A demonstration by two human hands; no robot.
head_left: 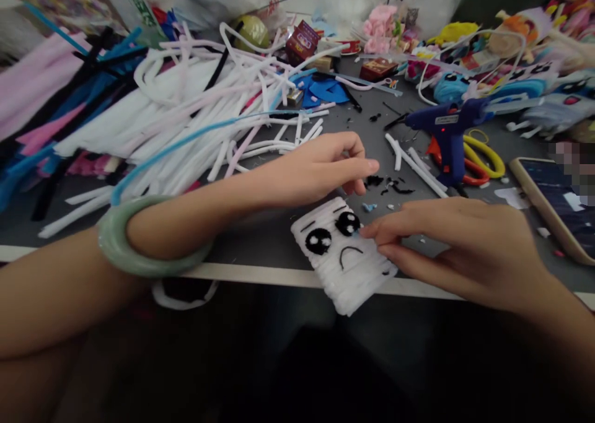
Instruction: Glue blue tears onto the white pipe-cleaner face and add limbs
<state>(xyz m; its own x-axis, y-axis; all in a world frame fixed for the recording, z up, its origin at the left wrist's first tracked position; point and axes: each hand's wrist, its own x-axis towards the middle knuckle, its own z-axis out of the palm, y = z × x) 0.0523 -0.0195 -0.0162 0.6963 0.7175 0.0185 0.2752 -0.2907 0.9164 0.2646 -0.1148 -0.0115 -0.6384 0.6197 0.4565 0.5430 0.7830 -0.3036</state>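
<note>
A white square (346,280) made of fuzzy strips side by side, probably pipe cleaners, lies across the table's front edge, its lower corner jutting out. On it is a sad face with glossy black eyes, short brows and a downturned mouth. My right hand (460,249) pinches at the face's right eye, where a small light-blue piece (356,233) shows at the fingertips. Just above the square hovers my left hand (325,163), fingers loosely bent and thumb stretched out, with nothing visible in it. A green bangle (116,243) circles my left forearm.
A blue glue gun (449,129) with a red light stands at the right, beside yellow-and-red-handled scissors (486,156) and a phone (558,206). White, pink, blue and black pipe cleaners (186,107) are heaped at the left. Black scraps (395,184) and white offcuts (421,169) lie behind the square.
</note>
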